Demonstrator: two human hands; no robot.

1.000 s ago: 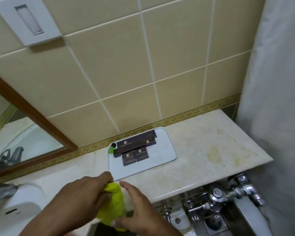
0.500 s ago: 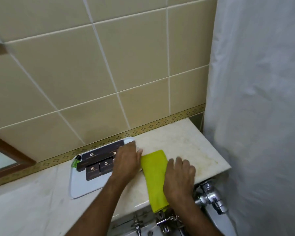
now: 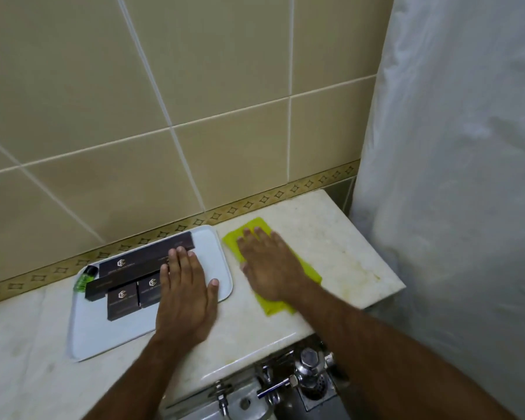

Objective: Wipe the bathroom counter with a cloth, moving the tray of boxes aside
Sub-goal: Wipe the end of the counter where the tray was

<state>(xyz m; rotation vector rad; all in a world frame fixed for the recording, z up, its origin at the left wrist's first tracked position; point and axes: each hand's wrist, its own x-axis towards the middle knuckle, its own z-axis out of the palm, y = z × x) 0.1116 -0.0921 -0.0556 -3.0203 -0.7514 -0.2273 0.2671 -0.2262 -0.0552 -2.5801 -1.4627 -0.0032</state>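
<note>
While 0.5 s back lying near the front edge, cloth (image 3: 309, 269) now further toward the wall, centre-right on counter (image 3: 346, 256), pinned under right hand (image 3: 270, 268), fingers flat, spread. Tray (image 3: 103, 334) lower left, left hand (image 3: 185, 298) flat, pressing, fingertips on boxes (image 3: 125, 297). Wiping underway; tray apparently being pushed aside.

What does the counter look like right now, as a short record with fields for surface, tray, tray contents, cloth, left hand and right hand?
surface: pale marble counter, yellowish stains near its right end
tray: white tray lying flat on the counter, by the tiled wall
tray contents: dark boxes, two long and two small, plus a small green bottle at the back left corner
cloth: yellow cloth spread on the counter right of the tray
left hand: left hand flat on the tray's right part, fingertips on the boxes
right hand: right hand pressed flat on the cloth
</note>
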